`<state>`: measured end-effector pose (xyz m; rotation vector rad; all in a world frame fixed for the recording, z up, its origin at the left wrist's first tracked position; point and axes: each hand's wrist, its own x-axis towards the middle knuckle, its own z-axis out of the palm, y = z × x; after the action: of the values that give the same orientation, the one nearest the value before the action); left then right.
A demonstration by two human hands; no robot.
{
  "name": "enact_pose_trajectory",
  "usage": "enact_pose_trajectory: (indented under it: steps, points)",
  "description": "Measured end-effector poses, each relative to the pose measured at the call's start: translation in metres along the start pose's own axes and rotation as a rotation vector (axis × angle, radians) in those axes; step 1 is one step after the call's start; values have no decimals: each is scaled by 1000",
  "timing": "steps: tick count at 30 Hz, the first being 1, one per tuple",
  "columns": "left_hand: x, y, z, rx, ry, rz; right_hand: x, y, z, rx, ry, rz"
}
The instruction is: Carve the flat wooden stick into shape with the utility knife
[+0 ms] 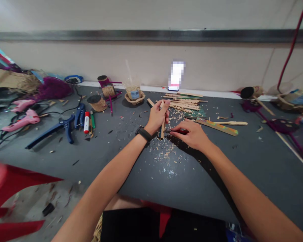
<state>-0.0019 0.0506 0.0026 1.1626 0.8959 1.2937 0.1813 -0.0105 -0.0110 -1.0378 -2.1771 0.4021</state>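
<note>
My left hand (158,116), with a black watch on the wrist, is closed around a thin wooden stick (163,130) whose lower end points toward me. In my right hand (190,133) is a small dark-handled knife (179,131), its tip at the stick's lower end. Pale wood shavings (166,155) are scattered under and around both hands. Just beyond them lies a pile of carved wooden sticks (185,104). To the right of my right hand rests a flat painted wooden strip (217,127). My fingers hide part of the held stick.
A lit phone (176,75) leans on the wall behind a plastic cup (133,91) and sticks. Leftward are a blue cutter tool (53,132), a red marker (86,122) and pink glue guns (24,121). Purple-wrapped pieces (284,125) lie right. A red stool (5,188) stands lower left.
</note>
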Motion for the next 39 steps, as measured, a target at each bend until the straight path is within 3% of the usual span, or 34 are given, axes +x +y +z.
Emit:
enact_pose_trajectory:
  steps: [5,8,12,14,17,23,39]
  points:
    - [-1,1,1,24,103,-13,5,10,0,37,-40,20]
    - [-1,3,3,5,100,-37,7,14,4,96,-97,52]
    - [-1,7,2,-58,61,-99,6,13,13,160,-279,8]
    - [0,9,1,-88,46,-123,5,10,16,155,-297,5]
    - [2,11,-2,-133,55,-172,4,5,14,118,-255,50]
    - [6,9,-6,-223,80,-312,-2,-4,1,43,-37,51]
    - [5,9,-2,-247,85,-317,-1,-3,1,20,-52,15]
